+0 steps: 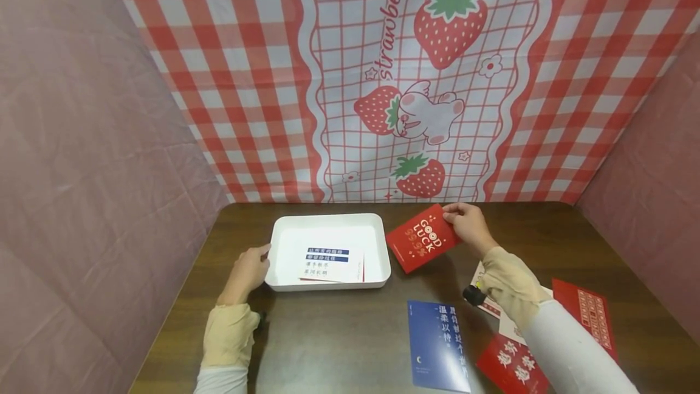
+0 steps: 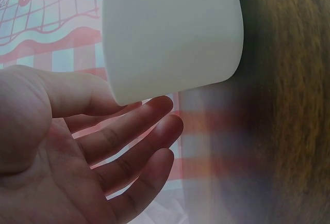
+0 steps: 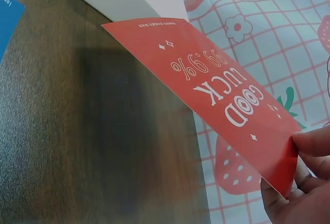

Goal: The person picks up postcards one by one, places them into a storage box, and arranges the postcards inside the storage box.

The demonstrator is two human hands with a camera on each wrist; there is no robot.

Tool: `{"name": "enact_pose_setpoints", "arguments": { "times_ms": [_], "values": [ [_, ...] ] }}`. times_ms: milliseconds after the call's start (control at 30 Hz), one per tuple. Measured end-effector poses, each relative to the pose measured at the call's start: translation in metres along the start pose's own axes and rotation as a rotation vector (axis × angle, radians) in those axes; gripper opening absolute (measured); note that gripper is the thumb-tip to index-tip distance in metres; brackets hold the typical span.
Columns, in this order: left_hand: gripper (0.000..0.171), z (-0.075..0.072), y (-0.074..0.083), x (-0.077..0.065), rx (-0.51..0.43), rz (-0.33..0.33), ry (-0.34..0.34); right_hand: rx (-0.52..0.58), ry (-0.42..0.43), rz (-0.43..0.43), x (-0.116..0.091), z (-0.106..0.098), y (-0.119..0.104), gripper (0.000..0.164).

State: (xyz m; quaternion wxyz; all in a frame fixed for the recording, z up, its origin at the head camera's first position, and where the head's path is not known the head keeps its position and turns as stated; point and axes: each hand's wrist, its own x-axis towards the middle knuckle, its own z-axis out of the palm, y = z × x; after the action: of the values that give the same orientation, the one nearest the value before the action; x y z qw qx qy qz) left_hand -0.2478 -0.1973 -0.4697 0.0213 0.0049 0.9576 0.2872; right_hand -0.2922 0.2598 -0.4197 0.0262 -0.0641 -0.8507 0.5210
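My right hand pinches a red card by its upper right corner between thumb and fingers. "GOOD LUCK 99.9%" is printed on it. In the right wrist view the card is tilted above the brown table, its far end near the white tray's side. At the left end of the white tray, my left hand holds the rim. The left wrist view shows its thumb and index finger at the tray's edge, the other fingers loosely spread. Inside the tray lies a white card with blue bars, a red edge peeking out underneath.
A blue card lies on the wooden table right of centre. Further right, red cards and pale cards overlap, partly hidden under the right forearm. A strawberry-patterned cloth hangs behind the table.
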Motion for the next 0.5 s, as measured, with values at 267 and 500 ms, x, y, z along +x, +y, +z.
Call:
{"name": "enact_pose_setpoints", "arguments": {
  "times_ms": [267, 500],
  "values": [
    [0.047, -0.0002, 0.0009, -0.0014, 0.011, 0.012, 0.009, 0.027, 0.034, 0.012, -0.0011, 0.0020, -0.0032, 0.029],
    [0.047, -0.0002, 0.0010, -0.0015, 0.006, 0.004, 0.006, 0.045, 0.060, 0.005, -0.0007, 0.0055, -0.0055, 0.031]
  ]
}}
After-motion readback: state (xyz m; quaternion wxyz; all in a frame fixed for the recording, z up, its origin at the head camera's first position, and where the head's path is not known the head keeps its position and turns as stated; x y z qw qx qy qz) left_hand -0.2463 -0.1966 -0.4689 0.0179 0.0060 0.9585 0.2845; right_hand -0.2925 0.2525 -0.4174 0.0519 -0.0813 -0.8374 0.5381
